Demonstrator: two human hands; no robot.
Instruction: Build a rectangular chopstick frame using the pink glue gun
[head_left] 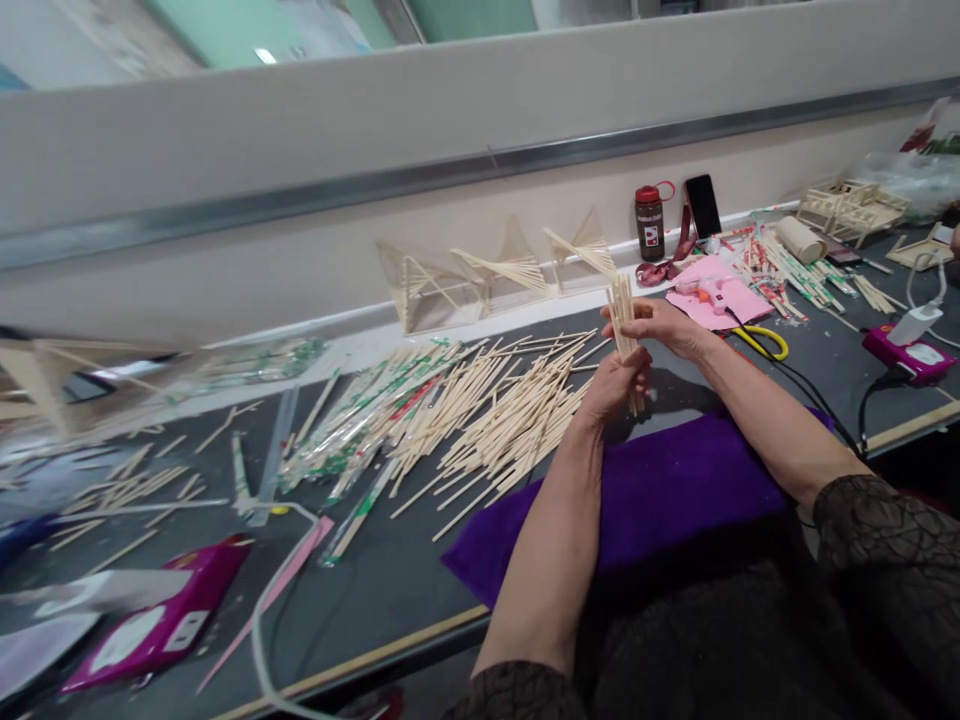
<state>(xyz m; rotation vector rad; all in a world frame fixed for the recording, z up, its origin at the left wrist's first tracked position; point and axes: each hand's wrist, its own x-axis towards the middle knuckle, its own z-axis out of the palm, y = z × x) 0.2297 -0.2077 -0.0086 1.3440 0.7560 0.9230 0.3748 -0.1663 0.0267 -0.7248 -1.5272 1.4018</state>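
Observation:
A bundle of wooden chopsticks [622,310] stands nearly upright between my two hands. My left hand [619,385] is wrapped round its lower part, while my right hand [660,325] grips it higher up from the right side. Just left of my hands lies a loose pile of bare chopsticks [517,420] on the dark table. Beyond that pile are chopsticks in clear and green wrappers [360,420]. A purple cloth [675,490] lies under my forearms at the table's edge.
Stick models [517,270] lean along the wall. A bottle [649,222] and a phone [703,205] stand at the back. A pink glue gun [709,290], yellow-handled scissors [772,343] and a magenta power strip [909,352] with cables lie right; another magenta power strip [165,615] is at left.

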